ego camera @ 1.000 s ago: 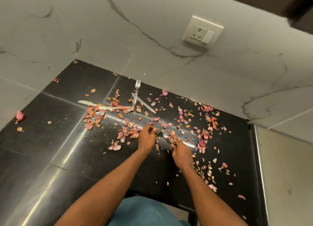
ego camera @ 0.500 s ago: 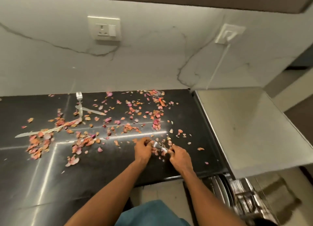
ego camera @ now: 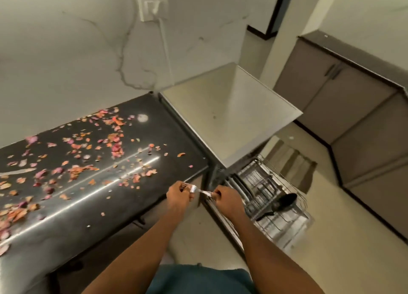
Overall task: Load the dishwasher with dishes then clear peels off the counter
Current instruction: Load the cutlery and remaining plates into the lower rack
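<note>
Both my hands hold a small metal utensil (ego camera: 198, 190) between them, just past the right end of the black counter (ego camera: 92, 207). My left hand (ego camera: 179, 196) grips one end and my right hand (ego camera: 225, 198) pinches the other. Pink and orange peels (ego camera: 114, 148) lie scattered over the counter top. To the right and below, the dishwasher's wire rack (ego camera: 271, 196) is pulled out, with a black ladle (ego camera: 281, 204) lying in it and plates standing at its near side.
The white dishwasher top (ego camera: 229, 115) stands beside the counter. A wall socket (ego camera: 152, 5) with a white cable sits on the marbled wall. Grey cabinets (ego camera: 353, 108) run along the right. A knife blade (ego camera: 15, 172) lies at the counter's left edge.
My view has swung right, from the peel-covered counter toward the dishwasher. Both hands have lifted the utensil off the counter and carried it past the counter's right edge.
</note>
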Demonstrator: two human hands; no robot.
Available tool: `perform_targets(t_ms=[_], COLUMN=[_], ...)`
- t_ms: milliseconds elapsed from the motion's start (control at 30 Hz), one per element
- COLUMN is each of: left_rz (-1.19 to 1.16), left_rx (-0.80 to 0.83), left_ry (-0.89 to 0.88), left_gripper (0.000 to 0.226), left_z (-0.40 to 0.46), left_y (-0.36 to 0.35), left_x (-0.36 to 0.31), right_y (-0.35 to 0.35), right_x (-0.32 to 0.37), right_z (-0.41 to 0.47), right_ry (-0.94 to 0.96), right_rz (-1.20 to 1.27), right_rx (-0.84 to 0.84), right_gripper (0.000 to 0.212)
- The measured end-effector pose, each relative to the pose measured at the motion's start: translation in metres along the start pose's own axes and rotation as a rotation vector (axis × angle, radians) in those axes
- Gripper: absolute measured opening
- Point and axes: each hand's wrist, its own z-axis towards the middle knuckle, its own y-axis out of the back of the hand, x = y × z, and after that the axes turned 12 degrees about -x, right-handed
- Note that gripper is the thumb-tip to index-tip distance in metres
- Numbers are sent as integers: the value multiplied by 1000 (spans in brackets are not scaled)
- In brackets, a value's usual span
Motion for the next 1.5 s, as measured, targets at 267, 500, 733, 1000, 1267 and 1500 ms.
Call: perform_targets(t_ms=[267,500,733,1000,1267,1500], left_rz=[95,208,317,360,387,308], left_rx=[290,485,610,743,763,619], left_ry=[-106,-168,-207,-268,-263,-260], left_gripper=[25,23,18,20,19,10], left_z=[-72,-120,-172,-223,-256,-329], left_y=[-115,-199,-287,-376,-418,-460], left_x=[-15,-9,-12,-32,-15,-22], right_y=[41,63,105,158,191,240], right_x=[-119,-199,-287,-370,-445,-533], right_z=[-57,-93,-112,-127,-131,-119], right_ry=[-332,-557,-670,-792,-751,-570], right_rz=[112,133,222,358,361,257], right_rx=[-96,-170,-107,-144,-54,41], right_gripper=[14,20,18,10,7,20])
